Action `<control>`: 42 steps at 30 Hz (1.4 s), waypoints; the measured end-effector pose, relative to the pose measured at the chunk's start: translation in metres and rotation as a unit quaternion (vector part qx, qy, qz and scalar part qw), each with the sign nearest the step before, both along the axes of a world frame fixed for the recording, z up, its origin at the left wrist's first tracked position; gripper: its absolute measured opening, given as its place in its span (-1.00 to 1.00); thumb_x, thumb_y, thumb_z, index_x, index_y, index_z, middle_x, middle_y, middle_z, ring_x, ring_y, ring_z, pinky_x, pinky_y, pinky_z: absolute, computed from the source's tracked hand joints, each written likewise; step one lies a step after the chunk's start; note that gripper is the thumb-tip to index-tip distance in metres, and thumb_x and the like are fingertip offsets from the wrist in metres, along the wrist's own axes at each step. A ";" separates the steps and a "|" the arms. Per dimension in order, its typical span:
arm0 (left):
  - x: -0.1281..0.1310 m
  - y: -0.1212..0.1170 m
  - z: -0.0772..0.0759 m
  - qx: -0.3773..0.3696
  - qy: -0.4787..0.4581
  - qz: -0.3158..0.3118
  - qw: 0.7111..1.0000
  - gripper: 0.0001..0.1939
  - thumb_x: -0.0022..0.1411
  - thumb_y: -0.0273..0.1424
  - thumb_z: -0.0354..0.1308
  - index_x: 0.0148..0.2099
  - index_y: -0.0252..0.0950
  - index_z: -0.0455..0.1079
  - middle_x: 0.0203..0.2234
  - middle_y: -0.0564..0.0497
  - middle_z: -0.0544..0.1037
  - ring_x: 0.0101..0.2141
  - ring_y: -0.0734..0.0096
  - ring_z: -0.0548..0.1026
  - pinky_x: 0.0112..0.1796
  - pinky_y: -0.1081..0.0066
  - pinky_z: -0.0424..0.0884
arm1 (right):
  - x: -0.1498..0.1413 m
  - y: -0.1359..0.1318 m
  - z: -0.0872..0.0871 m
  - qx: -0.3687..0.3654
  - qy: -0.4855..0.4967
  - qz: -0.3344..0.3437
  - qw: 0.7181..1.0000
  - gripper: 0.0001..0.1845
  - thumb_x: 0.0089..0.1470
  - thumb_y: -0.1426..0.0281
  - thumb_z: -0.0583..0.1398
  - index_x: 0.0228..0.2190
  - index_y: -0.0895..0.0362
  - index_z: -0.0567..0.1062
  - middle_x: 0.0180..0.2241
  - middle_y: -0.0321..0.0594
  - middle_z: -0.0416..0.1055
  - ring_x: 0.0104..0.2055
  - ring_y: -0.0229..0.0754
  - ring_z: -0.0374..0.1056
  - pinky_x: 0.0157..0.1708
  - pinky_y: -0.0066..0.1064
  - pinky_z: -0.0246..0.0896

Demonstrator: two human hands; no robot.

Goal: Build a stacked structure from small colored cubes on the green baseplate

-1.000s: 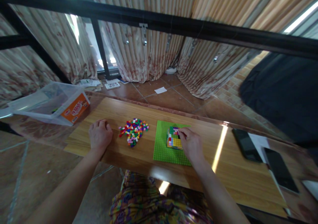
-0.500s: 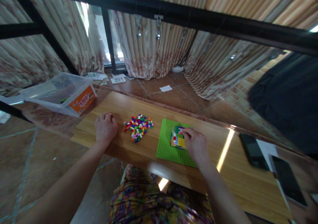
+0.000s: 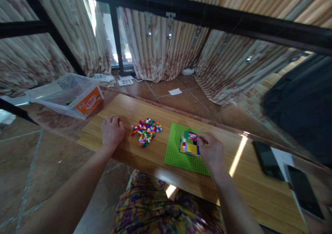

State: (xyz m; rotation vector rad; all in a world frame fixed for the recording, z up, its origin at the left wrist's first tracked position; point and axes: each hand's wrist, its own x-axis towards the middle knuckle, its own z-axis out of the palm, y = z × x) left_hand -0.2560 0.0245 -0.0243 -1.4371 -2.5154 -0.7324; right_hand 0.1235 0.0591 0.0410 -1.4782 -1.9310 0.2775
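Note:
My right hand [image 3: 213, 151] reaches over a green studded baseplate [image 3: 171, 155]. Its thumb and fingers are pinched together at the right edge of a small block build [image 3: 191, 147], which has yellow, white, red, green and pink pieces on top. Whatever lies between the fingertips is too small to make out, and the hand covers the build's right side. On the wooden board, my left hand [image 3: 113, 132] rests with its fingers curled in and no object showing. A pile of small multicoloured toy bricks [image 3: 147, 132] lies between that hand and the baseplate.
A clear plastic bin [image 3: 64, 95] with an orange label stands beyond the board's left end. Two dark phones [image 3: 267, 159] and white paper [image 3: 282, 159] lie to the right. Dark fabric [image 3: 301, 106] bulges in at far right; a black bar [image 3: 181, 14] crosses above.
My right hand has shifted slightly right along the top of the build, uncovering more of its top pieces. My left hand stays resting on the board. The whole view has moved slightly.

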 end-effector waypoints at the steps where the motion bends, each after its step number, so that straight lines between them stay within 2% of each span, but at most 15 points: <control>1: 0.000 0.000 0.000 0.002 -0.003 0.000 1.000 -0.62 0.27 -0.34 -0.08 0.00 -0.34 0.46 0.00 -0.25 0.52 0.03 -0.01 0.41 0.09 0.04 0.27 | 0.000 0.000 0.001 0.003 0.002 -0.007 1.000 -0.72 0.15 0.28 0.10 -0.37 0.10 0.59 -0.32 -0.13 0.56 -0.32 -0.10 0.45 -0.24 -0.26 0.31; 8: 0.001 -0.001 0.002 -0.010 -0.005 -0.004 1.000 -0.62 0.29 -0.34 -0.09 0.00 -0.36 0.45 0.00 -0.28 0.51 0.05 -0.02 0.40 0.09 0.03 0.27 | -0.004 0.006 -0.003 0.020 -0.010 -0.027 0.999 -0.64 0.17 0.20 0.08 -0.44 0.11 0.59 -0.36 -0.09 0.53 -0.27 -0.03 0.42 -0.22 -0.22 0.26; 21: 0.001 -0.002 0.002 -0.014 0.008 0.000 1.000 -0.60 0.29 -0.33 -0.09 0.02 -0.37 0.45 0.01 -0.26 0.51 0.03 -0.02 0.41 0.10 0.06 0.28 | -0.003 0.011 -0.008 -0.033 0.021 -0.041 0.998 -0.68 0.10 0.18 0.15 -0.44 0.09 0.61 -0.34 -0.13 0.58 -0.32 -0.07 0.45 -0.24 -0.24 0.28; 30: 0.002 -0.001 0.002 -0.010 -0.015 -0.001 1.000 -0.61 0.28 -0.35 -0.08 0.02 -0.36 0.45 0.03 -0.28 0.49 0.07 -0.03 0.39 0.13 0.02 0.25 | -0.005 0.014 -0.006 -0.060 0.064 -0.034 0.996 -0.68 0.07 0.16 0.17 -0.48 0.08 0.63 -0.42 -0.17 0.57 -0.39 -0.12 0.43 -0.29 -0.30 0.30; 38: 0.003 -0.002 0.003 -0.010 -0.011 -0.007 1.000 -0.61 0.29 -0.36 -0.09 0.02 -0.37 0.45 0.01 -0.29 0.50 0.06 -0.04 0.40 0.12 0.02 0.26 | -0.001 0.016 -0.006 -0.056 0.043 -0.024 0.997 -0.68 0.08 0.17 0.16 -0.48 0.08 0.61 -0.39 -0.16 0.57 -0.35 -0.10 0.43 -0.24 -0.27 0.28; 42: 0.005 -0.003 0.005 -0.012 -0.017 -0.003 1.000 -0.62 0.30 -0.36 -0.09 0.02 -0.35 0.45 0.01 -0.29 0.49 0.06 -0.02 0.40 0.11 0.00 0.26 | -0.012 0.004 -0.003 -0.003 0.058 -0.020 0.998 -0.72 0.13 0.20 0.17 -0.43 0.08 0.60 -0.37 -0.16 0.55 -0.29 -0.07 0.44 -0.21 -0.24 0.29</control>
